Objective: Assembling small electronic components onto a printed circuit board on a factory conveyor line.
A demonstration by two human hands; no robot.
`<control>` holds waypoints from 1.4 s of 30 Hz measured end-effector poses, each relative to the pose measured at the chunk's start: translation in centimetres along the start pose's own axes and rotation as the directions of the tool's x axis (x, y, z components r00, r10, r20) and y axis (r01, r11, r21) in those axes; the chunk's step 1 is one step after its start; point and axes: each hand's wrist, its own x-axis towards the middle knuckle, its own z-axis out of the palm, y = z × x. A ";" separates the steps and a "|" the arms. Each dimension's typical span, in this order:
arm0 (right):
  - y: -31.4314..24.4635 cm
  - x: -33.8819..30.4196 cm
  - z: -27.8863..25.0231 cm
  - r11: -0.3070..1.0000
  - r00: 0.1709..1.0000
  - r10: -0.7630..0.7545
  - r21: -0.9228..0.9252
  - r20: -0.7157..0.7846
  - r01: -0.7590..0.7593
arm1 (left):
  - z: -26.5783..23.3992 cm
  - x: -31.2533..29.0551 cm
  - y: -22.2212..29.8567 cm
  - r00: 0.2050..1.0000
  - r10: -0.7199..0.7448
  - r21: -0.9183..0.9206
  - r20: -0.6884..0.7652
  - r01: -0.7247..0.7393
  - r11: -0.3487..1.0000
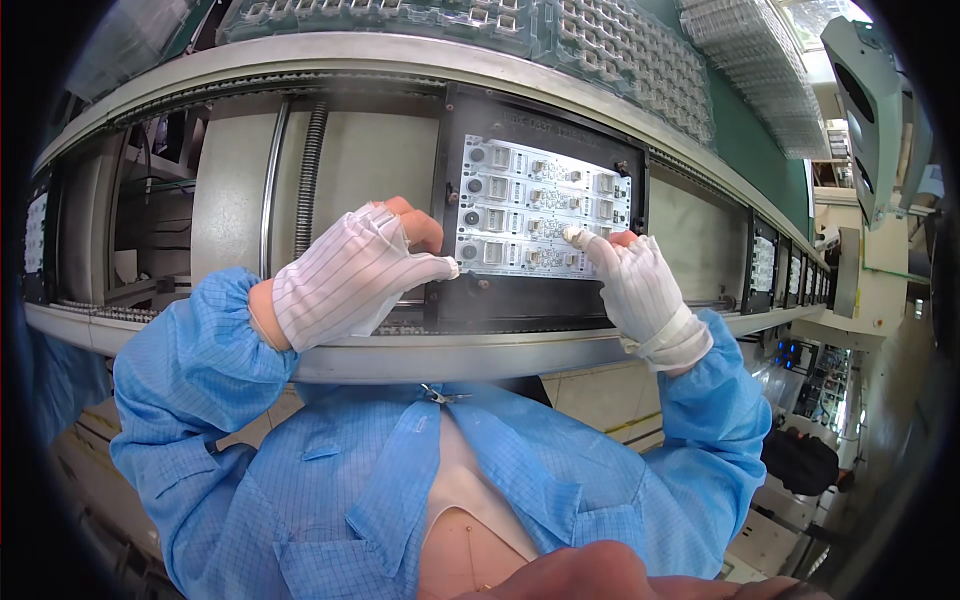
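A panel of white circuit boards [512, 228], set in several rows with small parts on them, lies in a black carrier frame [540, 298] on the conveyor. My left hand [350, 265], in a white striped glove, hovers at the panel's left side. Its fingers are bent, and the covered thumb tip reaches the panel's lower left edge, apart from them. My right hand [645, 290], gloved alike, is over the panel's right part. A covered digit tip touches or nearly touches small parts in a middle row; the other fingers are bent. I see nothing held in either hand.
The conveyor's metal front rail [480, 358] runs between my body and the carrier. Further carriers with white boards [762, 265] stand along the line at right. Clear plastic trays [630, 65] lie behind the far rail, with stacked trays [755, 70] beside them.
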 end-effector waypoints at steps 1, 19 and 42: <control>-0.2 -0.4 0.4 1.000 0.999 -0.008 -0.029 -0.041 0.007 | 0.1 0.1 0.0 1.000 0.000 -0.001 -0.005 0.000 1.000; 2.1 3.7 2.7 0.981 0.851 0.141 0.189 -0.506 -0.050 | -2.6 1.1 0.2 0.940 0.041 0.354 -0.338 0.087 0.931; -1.2 6.1 4.1 0.999 0.875 -0.016 0.019 -0.484 0.028 | 0.0 5.2 -1.0 0.983 0.074 0.654 -0.169 0.056 0.754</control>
